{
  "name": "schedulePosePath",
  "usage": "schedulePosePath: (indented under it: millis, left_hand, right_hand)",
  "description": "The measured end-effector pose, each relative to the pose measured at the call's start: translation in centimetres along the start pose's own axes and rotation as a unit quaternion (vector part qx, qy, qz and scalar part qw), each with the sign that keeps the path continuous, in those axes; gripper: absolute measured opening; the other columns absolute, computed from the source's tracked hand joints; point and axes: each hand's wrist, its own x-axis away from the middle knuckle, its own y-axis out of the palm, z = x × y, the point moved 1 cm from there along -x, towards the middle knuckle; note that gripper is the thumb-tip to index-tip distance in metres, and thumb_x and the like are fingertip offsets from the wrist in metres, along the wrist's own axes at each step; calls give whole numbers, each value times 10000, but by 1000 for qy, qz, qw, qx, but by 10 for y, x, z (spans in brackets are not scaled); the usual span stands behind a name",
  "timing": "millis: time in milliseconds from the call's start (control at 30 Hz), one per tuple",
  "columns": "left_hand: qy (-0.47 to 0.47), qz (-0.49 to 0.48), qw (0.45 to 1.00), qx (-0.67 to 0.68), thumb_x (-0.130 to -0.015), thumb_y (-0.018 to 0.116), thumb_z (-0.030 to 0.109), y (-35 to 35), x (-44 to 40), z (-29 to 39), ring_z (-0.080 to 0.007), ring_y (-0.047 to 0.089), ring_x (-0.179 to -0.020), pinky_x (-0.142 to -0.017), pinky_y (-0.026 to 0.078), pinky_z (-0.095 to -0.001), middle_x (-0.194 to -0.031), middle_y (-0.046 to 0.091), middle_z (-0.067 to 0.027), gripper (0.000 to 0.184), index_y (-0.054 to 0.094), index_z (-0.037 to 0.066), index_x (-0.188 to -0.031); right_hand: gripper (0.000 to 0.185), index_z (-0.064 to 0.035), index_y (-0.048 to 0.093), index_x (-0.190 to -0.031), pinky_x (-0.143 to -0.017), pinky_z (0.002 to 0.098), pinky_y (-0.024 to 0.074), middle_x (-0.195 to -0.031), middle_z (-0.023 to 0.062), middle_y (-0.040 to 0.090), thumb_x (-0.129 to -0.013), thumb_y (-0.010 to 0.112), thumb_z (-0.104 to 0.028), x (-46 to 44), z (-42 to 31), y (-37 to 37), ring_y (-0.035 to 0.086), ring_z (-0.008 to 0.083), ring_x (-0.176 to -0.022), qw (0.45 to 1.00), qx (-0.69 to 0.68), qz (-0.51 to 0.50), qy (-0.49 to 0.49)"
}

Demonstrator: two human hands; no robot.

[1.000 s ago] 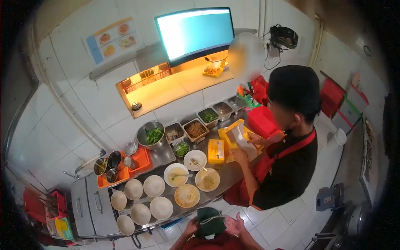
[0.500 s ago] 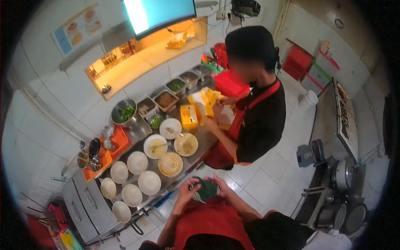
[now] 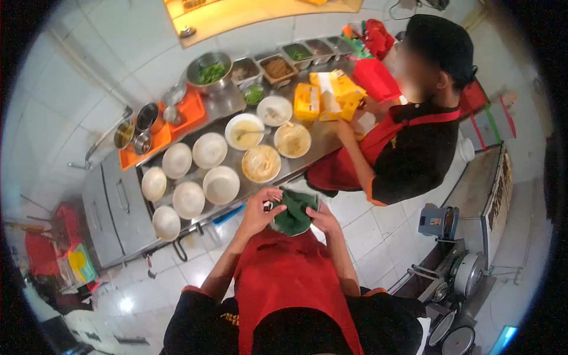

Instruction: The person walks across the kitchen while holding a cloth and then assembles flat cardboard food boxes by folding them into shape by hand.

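Note:
In front of my red apron, I hold a dark green cloth (image 3: 294, 212) between both hands. Its lighter edge shows along the bottom; whether it is a cap or a folded rag I cannot make out. My left hand (image 3: 261, 210) grips its left side, thumb lying over the fabric. At the opposite side, my right hand (image 3: 324, 218) pinches the edge with the thumb on top. Just beyond my hands is the steel counter's front edge, with a food-smeared bowl (image 3: 261, 164) and a white bowl (image 3: 221, 185) closest.
A co-worker (image 3: 414, 136) stands at the counter's right, handling yellow packages (image 3: 337, 94). Several white bowls (image 3: 189, 200) cover the counter's left. Behind them are an orange tray (image 3: 189, 109) with metal cups and a steel bowl of greens (image 3: 210, 71). Pots (image 3: 467, 275) stand at right.
My view has tilted down and turned, so the counter and co-worker sit higher in the picture. The green cloth now shows more of its surface between my hands.

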Motion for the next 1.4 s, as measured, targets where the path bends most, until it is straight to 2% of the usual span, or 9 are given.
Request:
schedulePosePath:
  millis: [267, 533, 667, 800, 933, 1000, 1200, 1233, 1400]
  left_hand:
    - [-120, 159, 980, 19, -821, 799, 92, -32, 28, -82, -108, 652, -943, -774, 494, -241, -1026, 704, -44, 257, 655, 36, -1025]
    - [-344, -54, 822, 450, -987, 602, 113, -29, 26, -110, -162, 658, -1054, -861, 563, -325, -1187, 674, -67, 315, 591, 24, -1289]
    - [-215, -31, 782, 584, -1023, 553, 214, -31, 35, -104, -185, 653, -1098, -903, 567, -334, -1247, 653, -80, 361, 559, 29, -1332]
    - [-282, -13, 785, 551, -1054, 453, 409, -39, 22, -101, -206, 610, -1189, -985, 523, -346, -1387, 574, -101, 529, 467, 35, -1428]
    - [-286, -50, 782, 551, -1028, 508, 445, -37, 15, -40, -209, 553, -1255, -1064, 437, -355, -1376, 575, -92, 601, 443, 18, -1446]
    - [-205, -98, 914, 335, -1015, 561, 371, -32, 11, -20, -170, 543, -1236, -1055, 423, -326, -1361, 572, -106, 553, 451, 35, -1440]
    - [-64, -166, 983, 47, -963, 668, 234, -25, 0, -13, -121, 599, -960, -884, 484, -303, -1039, 681, -70, 351, 601, -7, -1210]
    - [-75, -191, 979, 11, -961, 671, 214, -27, -1, -21, -112, 599, -921, -852, 490, -299, -996, 677, -67, 314, 613, -2, -1181]
    - [-89, -185, 978, -21, -949, 678, 165, -24, 7, -64, -123, 581, -726, -706, 486, -284, -766, 643, -55, 228, 613, 26, -1116]
  right_hand:
    - [351, 8, 609, -1286, -962, 305, 464, -1191, 51, 681, -972, 655, -142, -28, -3, 11, 613, 147, -1069, 928, 259, 231, -135]
    - [455, -64, 593, -1361, -1112, 336, 375, -1402, 118, 588, -915, 613, 26, -38, -79, 125, 511, 213, -1321, 928, 356, -35, -104]
    - [452, -131, 661, -1293, -1168, 426, 327, -1439, 115, 556, -853, 722, -44, -39, -67, 117, 413, 294, -1411, 846, 486, -189, -108]
    - [418, -92, 686, -1230, -1163, 447, 332, -1409, 106, 585, -827, 786, -141, -27, -71, 115, 439, 309, -1393, 872, 421, -213, -125]
    - [316, -76, 672, -1205, -1038, 390, 447, -1259, 96, 667, -915, 720, -192, -36, -51, 89, 607, 234, -1187, 907, 400, 42, -123]
    - [373, -47, 647, -1224, -1018, 355, 452, -1204, 96, 677, -907, 736, -223, -37, -43, 81, 604, 190, -1159, 896, 417, 89, -129]
    - [442, -14, 609, -1251, -962, 296, 449, -1081, 29, 652, -884, 772, -199, -16, -18, 29, 576, 115, -1052, 933, 345, -74, 74]
    - [332, -31, 668, -1069, -671, 243, 422, -818, -54, 606, -874, 796, -268, -16, -10, 25, 516, 41, -770, 949, 310, -63, 13]
    - [259, -44, 642, -884, -633, 235, 407, -755, -62, 568, -871, 798, -250, 6, -45, 30, 498, 34, -720, 937, 348, 28, 13]
